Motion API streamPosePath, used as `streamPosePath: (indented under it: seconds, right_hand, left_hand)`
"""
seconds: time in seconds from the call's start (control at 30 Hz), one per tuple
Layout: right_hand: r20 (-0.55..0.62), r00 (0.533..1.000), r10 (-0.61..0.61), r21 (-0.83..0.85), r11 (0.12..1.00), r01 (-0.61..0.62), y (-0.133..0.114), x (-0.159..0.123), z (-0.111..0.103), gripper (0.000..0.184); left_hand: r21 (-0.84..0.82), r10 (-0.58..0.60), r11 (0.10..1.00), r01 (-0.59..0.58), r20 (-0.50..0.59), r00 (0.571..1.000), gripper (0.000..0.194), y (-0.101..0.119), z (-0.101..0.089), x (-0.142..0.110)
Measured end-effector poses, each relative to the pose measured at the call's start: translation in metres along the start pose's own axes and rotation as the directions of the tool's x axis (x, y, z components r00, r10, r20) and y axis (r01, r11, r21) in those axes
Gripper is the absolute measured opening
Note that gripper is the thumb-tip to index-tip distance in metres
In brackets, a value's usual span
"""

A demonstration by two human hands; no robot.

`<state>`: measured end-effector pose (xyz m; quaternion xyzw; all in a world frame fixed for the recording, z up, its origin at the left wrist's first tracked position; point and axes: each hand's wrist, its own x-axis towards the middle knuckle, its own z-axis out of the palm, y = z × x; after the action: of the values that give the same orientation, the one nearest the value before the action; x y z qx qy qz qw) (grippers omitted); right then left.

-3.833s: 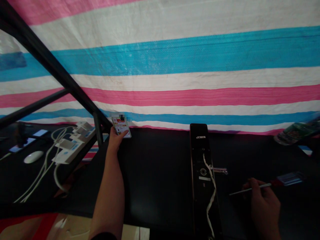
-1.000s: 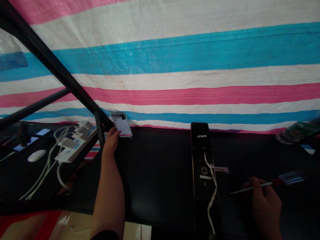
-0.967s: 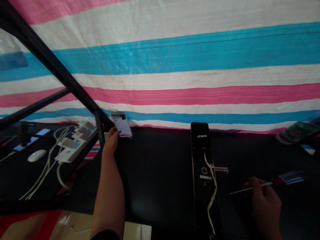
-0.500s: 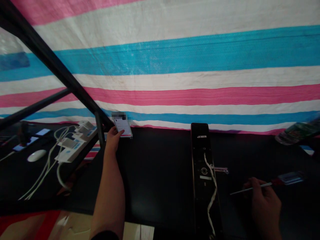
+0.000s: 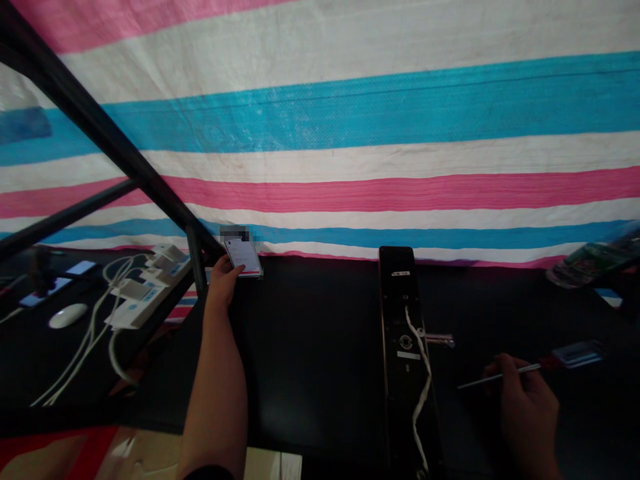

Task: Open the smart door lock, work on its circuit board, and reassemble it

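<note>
My left hand (image 5: 223, 279) reaches to the far edge of the black table and grips a smartphone (image 5: 244, 257), the thumb on the lower part of its lit screen. In my right hand (image 5: 531, 403) is a screwdriver (image 5: 577, 355), pinched at its metal shaft. Its clear and red handle points right, its tip left. Between my hands lies a long black panel (image 5: 393, 393), which looks like a door lock. A white cable (image 5: 423, 400) runs down it, and a metallic lever (image 5: 441, 340) sticks out from its right side. The panel's near end is in deep shadow.
On the left table are a white power strip (image 5: 131, 313) with chargers, white cables, a white mouse (image 5: 68, 315) and another phone (image 5: 57, 285). A black metal frame (image 5: 107, 137) slants overhead. A clear bottle (image 5: 575, 265) lies far right, by the striped tarp (image 5: 350, 120).
The whole view has shifted slightly, so things appear a little further left. Both hands keep their holds on the smartphone and the screwdriver.
</note>
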<state>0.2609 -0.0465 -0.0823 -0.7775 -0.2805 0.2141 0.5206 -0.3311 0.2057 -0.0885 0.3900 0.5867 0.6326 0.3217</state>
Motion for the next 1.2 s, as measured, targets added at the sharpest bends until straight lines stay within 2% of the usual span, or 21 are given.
streamPosePath:
  seconds: [0.17, 0.6, 1.0, 1.2]
  right_hand:
    - [-0.002, 1.0, 0.003, 0.002, 1.0, -0.003, 0.007, 0.002, 0.0, 0.055]
    - [-0.002, 1.0, -0.002, 0.01, 1.0, 0.002, -0.005, -0.002, 0.002, 0.056]
    - [-0.005, 1.0, 0.012, 0.036, 0.999, -0.011, -0.015, -0.006, 0.002, 0.055]
    - [0.005, 1.0, 0.005, 0.047, 0.999, -0.005, -0.01, -0.005, 0.002, 0.057]
  left_hand:
    - [-0.01, 0.013, 1.0, -0.013, -0.011, 1.0, 0.048, -0.002, -0.001, 0.001]
    - [-0.019, 0.011, 1.0, -0.012, -0.037, 0.999, 0.044, 0.003, 0.001, -0.003]
    - [-0.001, 0.041, 0.999, -0.041, -0.025, 0.999, 0.044, -0.006, -0.003, 0.002]
    - [0.031, 0.051, 0.998, -0.05, -0.023, 0.998, 0.041, 0.001, 0.003, -0.002]
